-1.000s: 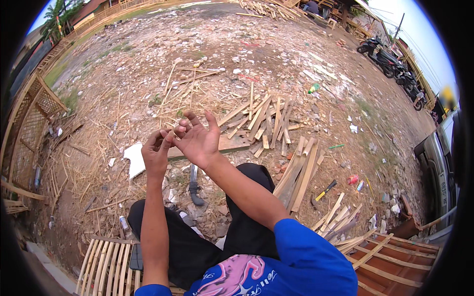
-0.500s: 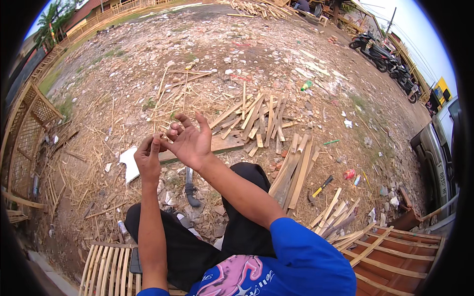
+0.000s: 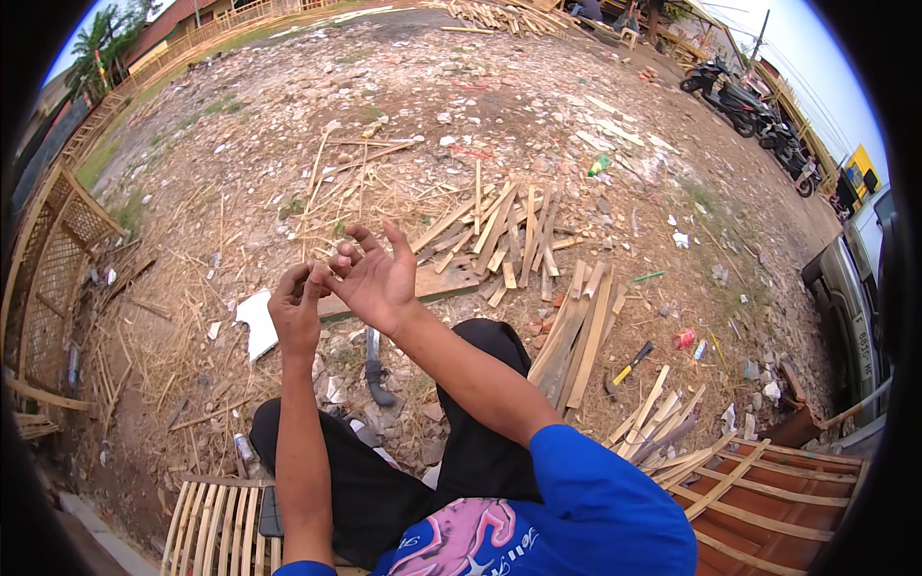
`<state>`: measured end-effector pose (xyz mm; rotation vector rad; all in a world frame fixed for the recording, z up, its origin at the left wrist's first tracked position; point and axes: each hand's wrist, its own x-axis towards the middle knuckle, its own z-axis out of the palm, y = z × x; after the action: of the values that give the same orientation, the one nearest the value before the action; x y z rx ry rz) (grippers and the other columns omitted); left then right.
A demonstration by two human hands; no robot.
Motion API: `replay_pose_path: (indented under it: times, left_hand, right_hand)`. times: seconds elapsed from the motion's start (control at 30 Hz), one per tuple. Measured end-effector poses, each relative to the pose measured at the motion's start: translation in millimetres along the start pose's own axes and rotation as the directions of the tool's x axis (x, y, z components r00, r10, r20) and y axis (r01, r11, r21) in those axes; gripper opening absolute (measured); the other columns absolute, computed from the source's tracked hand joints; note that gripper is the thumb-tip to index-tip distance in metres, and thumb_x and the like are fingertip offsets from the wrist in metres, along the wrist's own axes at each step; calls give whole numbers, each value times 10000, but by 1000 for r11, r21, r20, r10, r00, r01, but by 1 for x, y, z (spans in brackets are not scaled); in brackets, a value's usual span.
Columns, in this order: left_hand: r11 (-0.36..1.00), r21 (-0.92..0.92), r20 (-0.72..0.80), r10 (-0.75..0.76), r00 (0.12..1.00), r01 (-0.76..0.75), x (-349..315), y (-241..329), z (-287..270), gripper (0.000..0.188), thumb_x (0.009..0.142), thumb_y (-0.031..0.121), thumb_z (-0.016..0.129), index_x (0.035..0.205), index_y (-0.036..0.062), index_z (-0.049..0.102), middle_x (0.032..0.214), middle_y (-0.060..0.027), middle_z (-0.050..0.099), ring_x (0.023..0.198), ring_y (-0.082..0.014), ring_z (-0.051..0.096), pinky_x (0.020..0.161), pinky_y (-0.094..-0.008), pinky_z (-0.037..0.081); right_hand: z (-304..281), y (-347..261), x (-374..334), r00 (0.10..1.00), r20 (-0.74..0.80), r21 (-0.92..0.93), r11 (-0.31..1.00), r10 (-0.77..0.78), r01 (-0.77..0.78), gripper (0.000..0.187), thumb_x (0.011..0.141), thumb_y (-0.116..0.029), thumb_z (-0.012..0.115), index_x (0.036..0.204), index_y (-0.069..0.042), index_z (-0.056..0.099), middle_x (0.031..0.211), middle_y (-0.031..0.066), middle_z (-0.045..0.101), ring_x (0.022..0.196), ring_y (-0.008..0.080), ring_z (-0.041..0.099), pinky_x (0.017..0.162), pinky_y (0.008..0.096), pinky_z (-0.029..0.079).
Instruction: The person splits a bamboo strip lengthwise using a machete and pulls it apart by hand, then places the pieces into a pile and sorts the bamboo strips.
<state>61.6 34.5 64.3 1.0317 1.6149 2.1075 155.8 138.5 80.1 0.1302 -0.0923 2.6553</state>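
My left hand (image 3: pixel 296 309) is raised in front of my knees, its thumb and fingertips pinched together. They meet the edge of my right hand (image 3: pixel 379 286) near its lowest finger. Whether a small thing lies in that pinch cannot be made out. My right hand has its palm turned up, its thumb and upper fingers apart and slightly bent, with nothing on the palm. Beyond both hands a wooden board (image 3: pixel 447 280) lies on the ground, and a grey pipe (image 3: pixel 376 370) lies below them. A white broken sheet (image 3: pixel 257 324) is left of my left hand.
Wood strips (image 3: pixel 509 230) lie piled ahead, with longer planks (image 3: pixel 581 336) at right. A hammer (image 3: pixel 629 368) with a yellow and black handle lies beyond my right knee. A phone (image 3: pixel 270 514) rests on the slatted bamboo seat (image 3: pixel 216 523). A car (image 3: pixel 855 298) and motorbikes (image 3: pixel 735 101) stand right.
The whole view has shifted slightly. My hands keep nearly the same pose, the left fingertips still pinched against my right hand.
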Motion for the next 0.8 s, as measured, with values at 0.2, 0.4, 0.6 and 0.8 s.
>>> replay_pose_path:
  times: [0.2, 0.4, 0.6, 0.8]
  left_hand:
    - [1000, -22, 32, 1, 999, 0, 2, -5, 3, 249, 905, 159, 683, 1071, -20, 634, 920, -46, 665, 789, -90, 611, 730, -233, 511]
    - [997, 69, 94, 36, 995, -43, 1, -6, 9, 228, 904, 136, 678, 1074, -7, 626, 967, -44, 647, 841, -109, 618, 739, -255, 516]
    - [998, 9, -18, 59, 998, -59, 3, -11, 7, 240, 946, 194, 629, 1052, -21, 644, 904, -43, 665, 784, -85, 610, 700, -234, 503]
    - [999, 4, 5, 51, 999, -51, 1, -14, 3, 289, 977, 252, 581, 1041, -21, 650, 900, -19, 648, 759, -73, 561, 687, -222, 464]
  right_hand:
    - [-3, -5, 2, 1000, -16, -27, 1000, -12, 11, 420, 904, -467, 527, 1010, -69, 606, 774, 57, 546, 759, 203, 535, 855, 451, 470]
    - [-2, -7, 1, 999, -24, -52, 998, -42, 40, 422, 907, -468, 523, 1004, -65, 599, 760, 54, 537, 756, 201, 536, 826, 438, 481]
    - [-2, -7, 1, 1000, 18, -16, 1000, -7, 7, 422, 905, -470, 523, 1018, -68, 592, 772, 60, 548, 756, 207, 545, 835, 446, 494]
    - [-3, -9, 0, 999, -25, -44, 999, -26, 25, 417, 911, -472, 516, 1008, -74, 595, 770, 61, 552, 759, 213, 553, 861, 464, 494]
